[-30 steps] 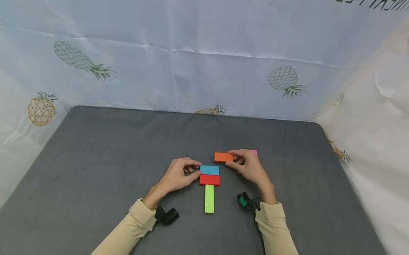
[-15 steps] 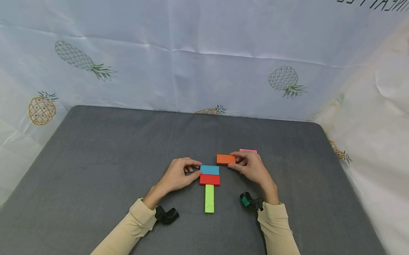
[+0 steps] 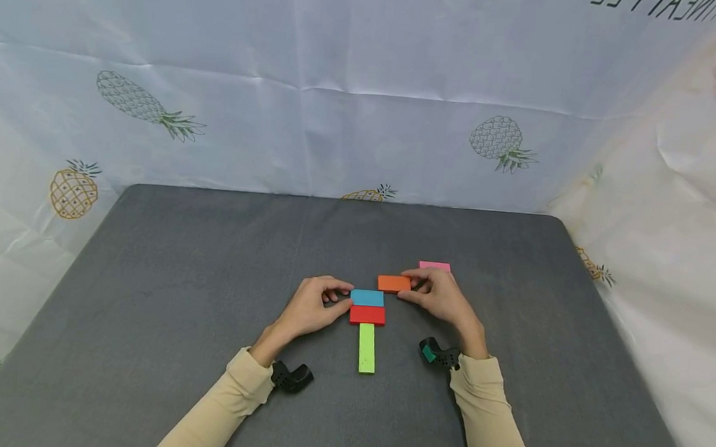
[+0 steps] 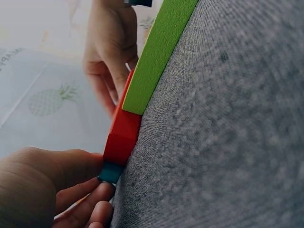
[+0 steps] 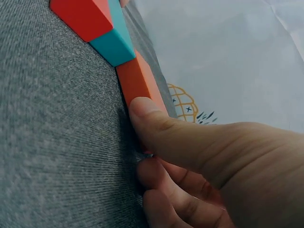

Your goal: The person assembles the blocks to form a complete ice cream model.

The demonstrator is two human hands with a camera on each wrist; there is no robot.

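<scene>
My right hand [image 3: 443, 297] pinches the right end of an orange block [image 3: 393, 284] between thumb and fingers. That block lies behind and to the right of a blue block [image 3: 367, 298]. At the blue block's left end, my left hand [image 3: 314, 304] holds it with thumb and fingers. Directly in front, a red block [image 3: 367, 315] lies along the blue one, touching it. A long light green block [image 3: 366, 348] runs from the red block toward me. In the right wrist view the thumb [image 5: 147, 114] presses on the orange block.
A pink block [image 3: 434, 266] lies just behind my right hand, partly covered by it. All the blocks are on a dark grey cloth-covered table [image 3: 204, 253]. A pineapple-print curtain [image 3: 352, 139] hangs behind the table.
My right hand has brought the orange block nearer to me and slightly right, closer to the blue block. More of the pink block shows. The left hand stays in place.
</scene>
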